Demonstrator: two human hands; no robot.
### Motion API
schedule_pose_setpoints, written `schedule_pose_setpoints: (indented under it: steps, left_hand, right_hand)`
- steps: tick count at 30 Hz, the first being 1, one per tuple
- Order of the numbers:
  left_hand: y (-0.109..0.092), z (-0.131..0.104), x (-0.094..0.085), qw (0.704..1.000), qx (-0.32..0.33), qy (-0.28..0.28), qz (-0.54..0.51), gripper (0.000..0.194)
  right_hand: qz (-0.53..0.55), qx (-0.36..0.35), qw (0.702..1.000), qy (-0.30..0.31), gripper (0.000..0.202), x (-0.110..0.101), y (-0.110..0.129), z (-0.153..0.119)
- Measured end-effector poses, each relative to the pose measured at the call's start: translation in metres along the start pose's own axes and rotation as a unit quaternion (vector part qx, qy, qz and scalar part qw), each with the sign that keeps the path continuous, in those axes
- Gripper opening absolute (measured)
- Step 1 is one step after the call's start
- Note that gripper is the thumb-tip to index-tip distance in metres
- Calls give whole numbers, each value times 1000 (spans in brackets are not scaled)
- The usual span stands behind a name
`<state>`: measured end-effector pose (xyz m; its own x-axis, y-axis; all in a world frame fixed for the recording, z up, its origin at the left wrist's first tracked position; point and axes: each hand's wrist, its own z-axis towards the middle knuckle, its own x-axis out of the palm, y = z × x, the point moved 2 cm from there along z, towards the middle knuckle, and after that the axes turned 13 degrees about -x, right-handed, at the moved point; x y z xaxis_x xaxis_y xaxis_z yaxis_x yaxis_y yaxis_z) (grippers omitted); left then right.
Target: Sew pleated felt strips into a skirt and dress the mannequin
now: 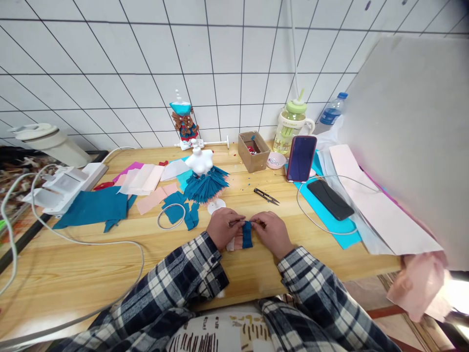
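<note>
Left hand: The left hand (224, 228) is pinching the upper left of a small layered piece (247, 235), its fingers closing together with hardly any opening.
Right hand: The right hand (271, 233) is gripping the same upper edge at its right corner, thumb and fingers pressing together.
Layered piece: It is hanging between the hands near the worktop's near edge, showing teal on the right and pink on the left; whether its lower edge is touching the worktop (91, 264), I cannot tell.
Between the fingertips: A thin dark line is running along the top edge; whether it is thread, a needle or a fold, I cannot tell.
Doll form: Beyond the left hand, a white form (201, 162) is wearing a full pleated teal skirt (207, 185), while its upper body is showing bare white.
Dressed figure: Farther back, a second figure (186, 129) is wearing a turquoise top and brown bows, looking the more fully dressed.
State of the work: The skirt is looking well filled out, while the layered piece is lying apart from it, in the hands.
Loose material: Teal scraps (192, 215) and a larger teal sheet (97, 208) are lying left.
Snips: The snips (266, 197) are resting beyond the right hand.
</note>
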<state>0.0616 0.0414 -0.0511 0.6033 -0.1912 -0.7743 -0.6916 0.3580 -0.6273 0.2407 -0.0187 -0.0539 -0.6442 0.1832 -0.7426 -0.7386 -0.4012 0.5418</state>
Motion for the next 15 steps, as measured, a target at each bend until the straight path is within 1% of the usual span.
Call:
schedule_pose_setpoints:
  steps: [2,4,6,8,11,13,15]
  left_hand:
    - [2,1,-3,1000,-9,-20,18,20]
    - [1,0,-5,998,8,-33,52,20]
    - [-4,-3,-6,994,53,-14,97,15]
    - [-9,-7,-6,987,89,17,136,11]
    - [-12,-10,-7,982,97,34,159,11]
    - [-12,-10,-8,983,100,32,153,10]
    - [-12,-10,-9,984,107,17,138,12]
  right_hand:
    - [-18,5,1000,5,8,-1,-1,0]
    - [-43,1,999,17,11,-2,-2,-1]
    - [-71,-12,997,32,15,-2,-2,-1]
    - [-92,-18,995,43,20,-2,-2,-1]
    - [-116,5,993,34,30,-5,-3,-1]
    - [-119,13,992,27,30,-6,-4,-1]
    - [-112,6,993,28,27,-6,-3,-1]
